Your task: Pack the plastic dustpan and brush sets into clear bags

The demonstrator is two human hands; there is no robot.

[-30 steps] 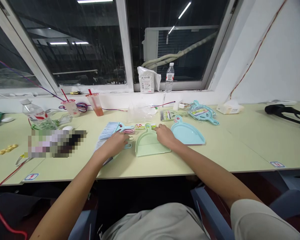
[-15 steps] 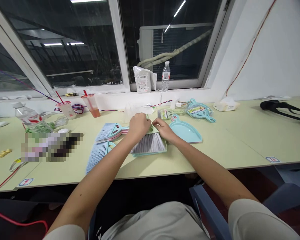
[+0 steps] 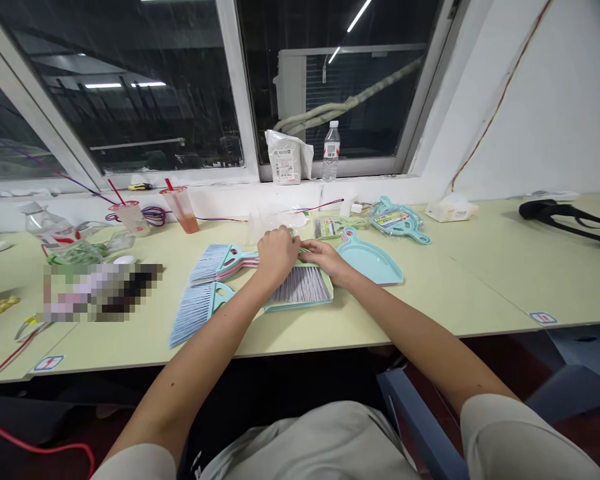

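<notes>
A green hand brush with grey bristles [image 3: 303, 285] lies over a dustpan [image 3: 310, 305] with a light-blue front edge, near the table's front. My left hand [image 3: 279, 253] is closed around the upper handle end, hiding most of it. Pressed against the brush from the other side, my right hand [image 3: 326, 259] has its fingers bent at the handle's base. Left of my hands lie blue-bristled brushes: a stack [image 3: 211, 263] with blue and pink handles, and a single one [image 3: 196, 312] below, partly behind my left forearm. A light-blue dustpan [image 3: 373, 261] rests just right of my right hand.
Packaged brush-and-dustpan sets [image 3: 399, 220] lie at the back, beside a tissue pack [image 3: 450, 209]. Two drink cups [image 3: 181, 210] and a water bottle [image 3: 50, 227] stand at left. Black headgear-like straps [image 3: 570, 217] lie at far right. Another bottle [image 3: 331, 152] stands on the sill.
The brush head has tipped, so its bristles lie flatter against the dustpan beneath. Both hands have barely moved and stay on it.
</notes>
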